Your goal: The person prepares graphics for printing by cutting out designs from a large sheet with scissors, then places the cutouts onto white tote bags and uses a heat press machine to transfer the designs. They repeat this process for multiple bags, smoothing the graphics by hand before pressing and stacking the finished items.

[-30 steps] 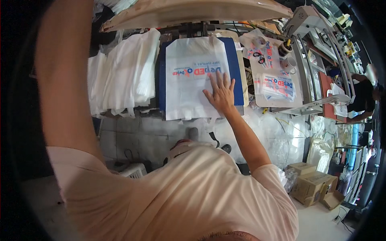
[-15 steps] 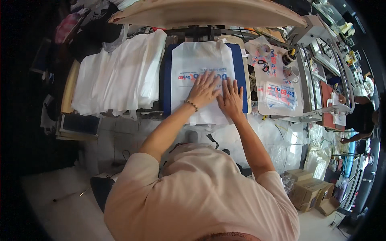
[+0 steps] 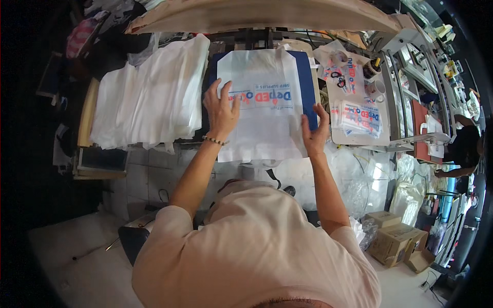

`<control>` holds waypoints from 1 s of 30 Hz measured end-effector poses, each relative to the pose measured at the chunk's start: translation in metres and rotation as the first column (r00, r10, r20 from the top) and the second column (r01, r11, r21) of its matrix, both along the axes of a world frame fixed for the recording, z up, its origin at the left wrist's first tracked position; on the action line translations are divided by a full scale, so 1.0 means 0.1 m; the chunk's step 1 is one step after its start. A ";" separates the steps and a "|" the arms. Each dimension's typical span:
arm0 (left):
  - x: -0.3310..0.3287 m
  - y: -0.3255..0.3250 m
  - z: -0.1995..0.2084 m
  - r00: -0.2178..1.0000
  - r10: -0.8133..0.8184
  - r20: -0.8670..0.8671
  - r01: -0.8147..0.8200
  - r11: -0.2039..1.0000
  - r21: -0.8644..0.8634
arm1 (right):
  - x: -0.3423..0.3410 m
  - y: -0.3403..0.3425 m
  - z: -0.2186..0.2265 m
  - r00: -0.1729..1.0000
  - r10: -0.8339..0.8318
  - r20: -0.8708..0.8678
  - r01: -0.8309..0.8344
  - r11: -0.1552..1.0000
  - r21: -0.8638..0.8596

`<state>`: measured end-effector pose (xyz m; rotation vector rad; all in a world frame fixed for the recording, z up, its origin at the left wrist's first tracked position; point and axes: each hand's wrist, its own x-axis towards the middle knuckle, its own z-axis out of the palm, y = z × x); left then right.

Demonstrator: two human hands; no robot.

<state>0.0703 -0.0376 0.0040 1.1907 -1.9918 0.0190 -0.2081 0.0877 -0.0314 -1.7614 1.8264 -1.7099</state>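
A white fabric piece (image 3: 262, 136) with cut-off far corners lies flat on a blue board (image 3: 305, 77) in front of me. Red and blue print (image 3: 272, 96) shows across its middle, seemingly on a translucent sheet laid over it. My left hand (image 3: 222, 110), with a beaded bracelet at the wrist, is over the left edge of the piece, fingers apart and curved. At the right edge of the piece is my right hand (image 3: 315, 132), its thumb and fingers spread. Neither hand grips anything. Whether the fingertips touch the fabric I cannot tell.
Left of the board lies a thick pile of white fabric pieces (image 3: 149, 97). To the right, a small table holds printed sheets (image 3: 359, 120), black scissors (image 3: 339, 79) and tape rolls (image 3: 376, 90). A wide tan panel (image 3: 267, 18) overhangs the far side. Another person (image 3: 462, 146) stands far right.
Both hands have left the middle of the printed area and moved apart, the left one to the left edge, the right one to the right edge. The print is now uncovered.
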 end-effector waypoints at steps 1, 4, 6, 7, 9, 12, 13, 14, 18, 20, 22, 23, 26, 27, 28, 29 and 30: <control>0.07 0.01 0.01 0.997 0.003 -0.074 -0.003 1.000 -0.004 | -0.09 0.05 0.03 0.998 -0.054 0.042 0.051 0.996 0.075; 0.20 -0.22 -0.06 0.968 -0.064 -0.243 0.149 0.926 0.347 | -0.17 0.09 0.08 0.996 -0.055 0.071 0.043 0.985 0.168; 0.35 -0.41 -0.29 0.989 -0.041 -0.142 0.091 0.926 0.367 | -0.08 0.05 0.13 0.997 0.026 0.067 -0.038 0.984 0.176; 0.42 -0.50 -0.45 0.995 -0.045 -0.091 0.073 0.940 0.332 | 0.00 0.04 0.13 0.991 0.136 -0.009 -0.130 0.964 0.231; 0.37 -0.57 -0.54 0.997 -0.068 -0.039 0.076 0.952 0.297 | 0.15 0.12 0.07 0.968 0.234 -0.088 -0.196 0.929 0.315; 0.35 -0.60 -0.57 0.997 -0.079 -0.009 0.078 0.953 0.293 | 0.41 0.19 0.14 0.891 0.360 -0.276 -0.285 0.918 0.276; 0.36 -0.63 -0.57 0.997 -0.076 -0.033 0.082 0.948 0.307 | 0.50 0.21 0.16 0.891 0.361 -0.274 -0.286 0.917 0.278; 0.35 -0.66 -0.57 0.996 -0.075 -0.056 0.089 0.943 0.321 | 0.58 0.23 0.18 0.886 0.367 -0.284 -0.289 0.915 0.281; 0.29 -0.69 -0.51 0.990 0.005 -0.139 0.049 0.925 0.378 | 0.79 0.22 0.20 0.862 0.401 -0.309 -0.317 0.904 0.287; 0.27 -0.66 -0.48 0.981 -0.008 -0.195 0.084 0.918 0.388 | 0.83 0.20 0.17 0.861 0.410 -0.300 -0.325 0.898 0.296; 0.23 -0.58 -0.41 0.984 -0.121 -0.131 0.151 0.958 0.245 | 0.84 0.20 0.16 0.860 0.425 -0.284 -0.326 0.884 0.336; 0.19 -0.55 -0.37 0.973 -0.224 -0.052 0.228 0.968 0.101 | 0.82 0.20 0.13 0.861 0.422 -0.284 -0.322 0.884 0.337; 0.18 -0.51 -0.34 0.984 -0.148 -0.103 0.151 0.988 0.018 | 0.81 0.19 0.09 0.862 0.433 -0.262 -0.341 0.880 0.332; 0.19 -0.49 -0.33 0.984 -0.148 -0.102 0.151 0.988 0.019 | 0.82 0.19 0.09 0.861 0.439 -0.255 -0.348 0.876 0.334; 0.18 -0.49 -0.30 0.958 -0.286 -0.026 0.286 0.957 0.041 | 0.82 0.17 0.10 0.860 0.444 -0.251 -0.353 0.874 0.334; 0.17 -0.48 -0.27 0.907 -0.418 0.045 0.414 0.907 0.073 | 0.80 0.17 0.11 0.861 0.443 -0.252 -0.353 0.875 0.332; 0.15 -0.45 -0.25 0.907 -0.419 0.046 0.415 0.907 0.071 | 0.78 0.18 0.12 0.862 0.441 -0.251 -0.352 0.876 0.331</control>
